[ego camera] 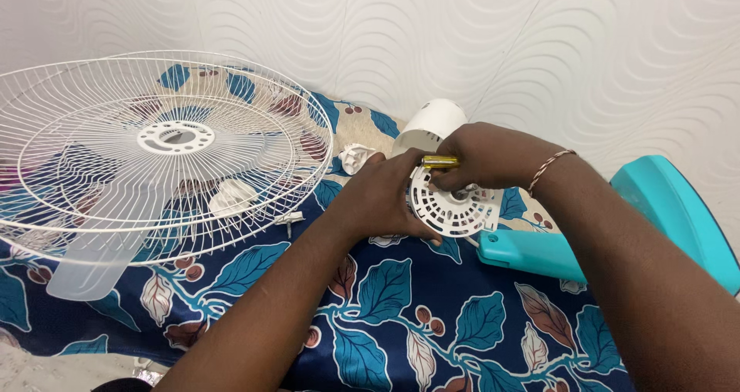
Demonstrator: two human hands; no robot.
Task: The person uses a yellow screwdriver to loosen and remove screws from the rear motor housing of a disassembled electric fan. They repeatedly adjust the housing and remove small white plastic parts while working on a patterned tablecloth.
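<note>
Hands work on a white fan motor housing (455, 203) resting on a leaf-print cloth (401, 307).
Left hand (381, 199) clasps the housing; right hand (482, 157) pinches a yellow-handled tool (439, 161), which could slip since soft cloth lets the housing shift.

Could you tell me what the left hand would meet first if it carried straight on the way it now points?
The left hand points up and right; its fingers already touch the round white slotted motor cover, so it meets that first.
</note>
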